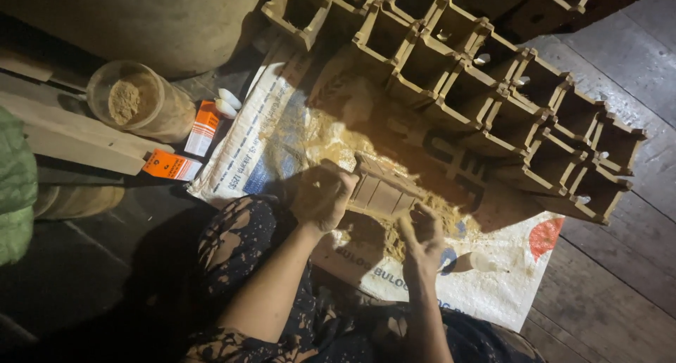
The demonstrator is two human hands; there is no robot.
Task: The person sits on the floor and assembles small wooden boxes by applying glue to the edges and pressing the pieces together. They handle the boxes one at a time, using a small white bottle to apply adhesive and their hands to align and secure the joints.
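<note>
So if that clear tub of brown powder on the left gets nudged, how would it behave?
The clear tub lies tipped on its side, so its round wall would probably let it roll. Its mouth looks open, so the powder could spill. It looks like thin plastic, probably light for its size.

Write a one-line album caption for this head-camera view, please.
Seated on a plank floor, a person's left hand and right hand grip a clay-coloured mould over a powder-strewn sack.

Bare forearms; dark garment with pale blotchy pattern.
</note>
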